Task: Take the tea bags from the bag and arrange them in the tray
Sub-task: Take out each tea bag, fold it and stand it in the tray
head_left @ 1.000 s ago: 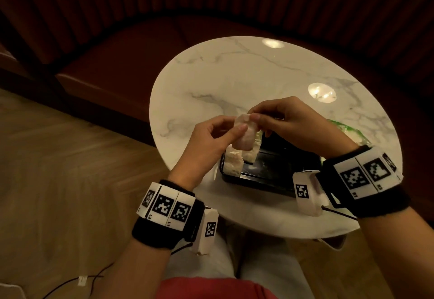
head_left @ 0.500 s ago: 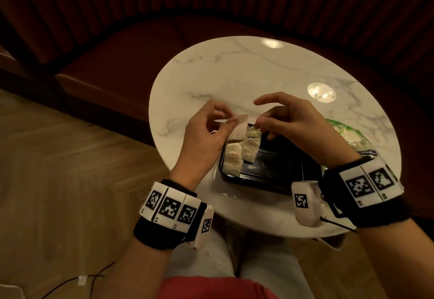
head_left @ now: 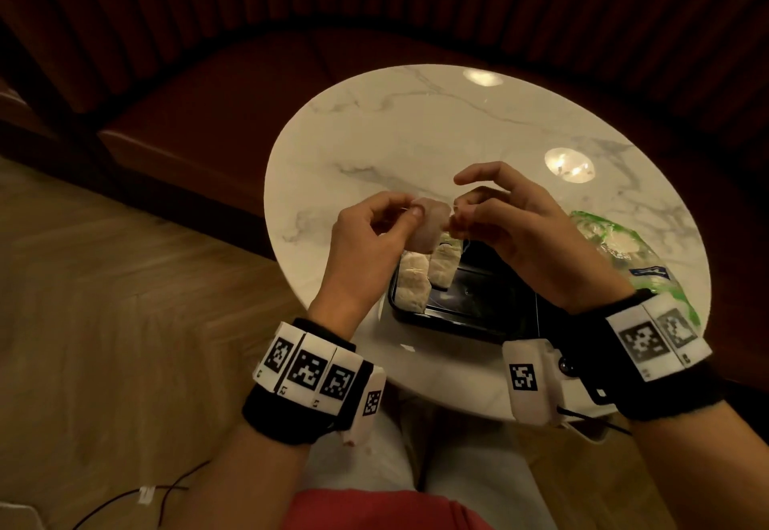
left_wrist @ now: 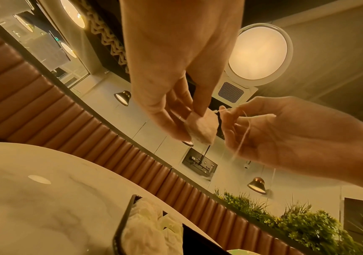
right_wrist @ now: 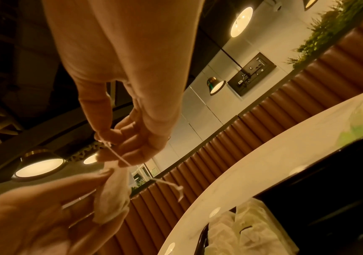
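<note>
Left hand [head_left: 366, 234] pinches one tea bag [head_left: 428, 225] between thumb and fingertips, above the black tray [head_left: 470, 313]. Only the wrist views reveal its thin string [left_wrist: 226, 110], pinched by the right hand [head_left: 512, 225], whose index finger stays extended. Two tea bags [head_left: 424, 275] stand in the tray's left end on the bench [head_left: 374, 142]; one green bag [head_left: 620, 246] lies right of it.

white marble table [head_left: 395, 146], black tray [head_left: 491, 304], green-printed bag [head_left: 616, 246]
</note>
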Demonstrator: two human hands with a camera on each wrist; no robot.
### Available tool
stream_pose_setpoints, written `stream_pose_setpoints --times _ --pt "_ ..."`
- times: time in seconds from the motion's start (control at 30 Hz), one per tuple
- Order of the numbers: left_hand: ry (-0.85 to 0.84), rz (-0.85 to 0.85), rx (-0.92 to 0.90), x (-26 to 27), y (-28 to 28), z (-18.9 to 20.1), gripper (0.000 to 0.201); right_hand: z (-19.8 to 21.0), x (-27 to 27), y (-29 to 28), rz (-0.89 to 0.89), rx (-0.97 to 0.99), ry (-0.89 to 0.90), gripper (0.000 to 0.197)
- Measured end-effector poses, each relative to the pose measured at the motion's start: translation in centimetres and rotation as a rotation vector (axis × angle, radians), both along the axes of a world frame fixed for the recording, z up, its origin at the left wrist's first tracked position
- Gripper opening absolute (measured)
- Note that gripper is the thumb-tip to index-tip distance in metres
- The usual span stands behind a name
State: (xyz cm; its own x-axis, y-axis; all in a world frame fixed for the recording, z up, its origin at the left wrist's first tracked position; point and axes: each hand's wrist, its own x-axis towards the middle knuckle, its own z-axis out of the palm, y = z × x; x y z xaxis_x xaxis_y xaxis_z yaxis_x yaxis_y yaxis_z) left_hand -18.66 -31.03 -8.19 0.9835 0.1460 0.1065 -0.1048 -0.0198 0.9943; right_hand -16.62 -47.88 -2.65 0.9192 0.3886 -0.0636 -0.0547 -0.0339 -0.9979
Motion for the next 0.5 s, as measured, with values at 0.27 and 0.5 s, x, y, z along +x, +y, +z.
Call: stream_pose_setpoints --times 0.27,0.5 --pt "-0.005 -0.060 -0.006 -0.2 -0.2 0.3 0.012 -0.5 -0.6 0.7 -0.003 0.028 0.052 0.026" --pt "0.079 0.038 -0.213 0.0 0.1 0.4 0.015 -1.6 -2.6 1.2 0.006 0.031 0.056 0.024"
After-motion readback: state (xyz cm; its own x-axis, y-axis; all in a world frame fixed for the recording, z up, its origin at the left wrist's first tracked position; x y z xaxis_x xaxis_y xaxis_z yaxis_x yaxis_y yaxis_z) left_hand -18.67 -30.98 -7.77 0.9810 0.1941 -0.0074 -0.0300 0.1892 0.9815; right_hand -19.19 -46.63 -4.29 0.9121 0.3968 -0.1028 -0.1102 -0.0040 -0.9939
